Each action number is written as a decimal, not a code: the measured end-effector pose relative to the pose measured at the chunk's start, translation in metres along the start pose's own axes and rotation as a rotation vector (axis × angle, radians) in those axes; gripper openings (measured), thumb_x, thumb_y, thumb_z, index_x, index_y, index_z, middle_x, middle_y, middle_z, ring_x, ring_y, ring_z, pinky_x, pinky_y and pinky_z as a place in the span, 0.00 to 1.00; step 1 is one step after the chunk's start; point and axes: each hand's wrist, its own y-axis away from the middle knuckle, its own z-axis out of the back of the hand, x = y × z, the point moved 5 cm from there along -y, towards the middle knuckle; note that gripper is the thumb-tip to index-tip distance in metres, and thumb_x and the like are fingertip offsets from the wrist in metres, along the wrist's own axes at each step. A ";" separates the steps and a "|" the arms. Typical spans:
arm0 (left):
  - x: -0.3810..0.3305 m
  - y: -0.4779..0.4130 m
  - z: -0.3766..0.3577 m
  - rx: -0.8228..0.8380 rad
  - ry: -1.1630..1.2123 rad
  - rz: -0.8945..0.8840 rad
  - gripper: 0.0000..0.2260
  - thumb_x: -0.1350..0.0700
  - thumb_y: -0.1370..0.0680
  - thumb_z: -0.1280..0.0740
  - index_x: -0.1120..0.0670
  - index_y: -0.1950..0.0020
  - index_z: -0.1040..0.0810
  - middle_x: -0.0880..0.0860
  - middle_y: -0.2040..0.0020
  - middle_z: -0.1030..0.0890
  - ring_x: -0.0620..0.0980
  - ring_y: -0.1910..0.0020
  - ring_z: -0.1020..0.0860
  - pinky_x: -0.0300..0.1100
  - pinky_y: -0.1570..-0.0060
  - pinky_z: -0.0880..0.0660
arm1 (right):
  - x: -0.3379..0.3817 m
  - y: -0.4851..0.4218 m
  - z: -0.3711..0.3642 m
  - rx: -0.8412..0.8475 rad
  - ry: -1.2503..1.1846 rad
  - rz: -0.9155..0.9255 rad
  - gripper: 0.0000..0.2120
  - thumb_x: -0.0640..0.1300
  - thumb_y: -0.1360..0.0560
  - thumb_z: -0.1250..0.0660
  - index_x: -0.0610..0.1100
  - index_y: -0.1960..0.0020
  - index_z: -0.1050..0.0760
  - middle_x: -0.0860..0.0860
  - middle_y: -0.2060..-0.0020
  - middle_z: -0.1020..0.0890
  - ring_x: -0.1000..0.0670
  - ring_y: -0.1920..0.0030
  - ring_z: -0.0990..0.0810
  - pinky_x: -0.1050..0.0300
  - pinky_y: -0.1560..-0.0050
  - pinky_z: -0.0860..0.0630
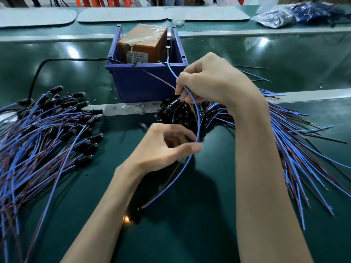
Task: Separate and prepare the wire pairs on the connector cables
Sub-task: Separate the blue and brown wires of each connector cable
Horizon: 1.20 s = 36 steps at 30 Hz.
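Two hands, one blue wire (198, 124) | your right hand (209, 80) pinches it mid-frame, before the blue bin (140, 84) | your left hand (163, 147) pinches it just below.

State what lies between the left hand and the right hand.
Head view: a thin blue wire runs from right hand to left hand, over a heap of black cylindrical connectors.

Both arms are bare: the left forearm (98, 215), at seven o'clock in the view, and the right forearm (266, 186), at five o'clock, show uncovered right to the picture's lower edge. The left hand (161, 149) and right hand (212, 80) are ungloved (the left thumbnail (196, 148) looks short and plain).
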 end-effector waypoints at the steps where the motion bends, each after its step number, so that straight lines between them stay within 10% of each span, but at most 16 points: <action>1: -0.001 -0.001 -0.004 0.077 -0.041 0.030 0.12 0.46 0.33 0.26 0.53 0.58 0.17 0.52 0.69 0.19 0.48 0.71 0.22 0.38 0.66 0.26 | 0.000 0.001 0.000 -0.001 0.003 0.001 0.12 0.39 0.28 0.37 0.40 0.63 0.17 0.48 0.70 0.17 0.58 0.73 0.21 0.68 0.70 0.23; 6: -0.014 -0.002 -0.013 0.173 0.072 0.087 0.08 0.56 0.24 0.31 0.57 0.62 0.20 0.49 0.73 0.22 0.47 0.75 0.26 0.36 0.67 0.27 | -0.001 0.002 0.007 -0.035 0.054 0.012 0.12 0.43 0.26 0.36 0.43 0.64 0.17 0.50 0.70 0.16 0.59 0.72 0.22 0.64 0.61 0.20; 11: -0.045 -0.007 0.001 -0.064 0.272 -0.089 0.10 0.54 0.23 0.43 0.58 0.61 0.29 0.48 0.73 0.36 0.46 0.80 0.35 0.32 0.78 0.36 | 0.001 0.005 0.026 -0.198 0.046 0.045 0.23 0.60 0.24 0.35 0.40 0.60 0.18 0.51 0.68 0.17 0.54 0.68 0.23 0.55 0.58 0.25; 20: -0.071 -0.005 0.014 -0.147 0.294 -0.216 0.15 0.54 0.19 0.46 0.54 0.64 0.27 0.47 0.72 0.41 0.43 0.74 0.44 0.31 0.75 0.45 | 0.013 0.023 0.015 0.234 -0.199 0.243 0.18 0.55 0.24 0.33 0.40 0.53 0.17 0.50 0.71 0.22 0.57 0.72 0.29 0.67 0.72 0.34; 25: -0.067 -0.006 0.020 -0.182 0.320 -0.168 0.16 0.50 0.21 0.43 0.51 0.64 0.20 0.50 0.72 0.38 0.44 0.73 0.39 0.34 0.74 0.38 | 0.018 0.026 0.031 0.122 -0.474 0.356 0.04 0.41 0.26 0.29 0.42 0.60 0.19 0.53 0.71 0.19 0.60 0.72 0.25 0.70 0.68 0.28; 30: -0.053 -0.008 0.023 -0.131 0.113 -0.072 0.10 0.48 0.23 0.38 0.52 0.48 0.22 0.45 0.66 0.23 0.42 0.61 0.24 0.34 0.52 0.27 | 0.008 0.023 0.048 -0.123 -0.744 0.265 0.04 0.32 0.27 0.30 0.37 0.60 0.22 0.49 0.70 0.18 0.55 0.67 0.18 0.68 0.63 0.23; 36: -0.024 -0.012 0.019 -0.167 0.152 0.028 0.07 0.62 0.19 0.39 0.52 0.46 0.25 0.44 0.69 0.23 0.41 0.69 0.26 0.31 0.67 0.29 | -0.022 0.011 0.067 -0.524 -0.699 0.201 0.09 0.32 0.26 0.31 0.41 0.63 0.23 0.48 0.68 0.19 0.54 0.67 0.17 0.66 0.62 0.22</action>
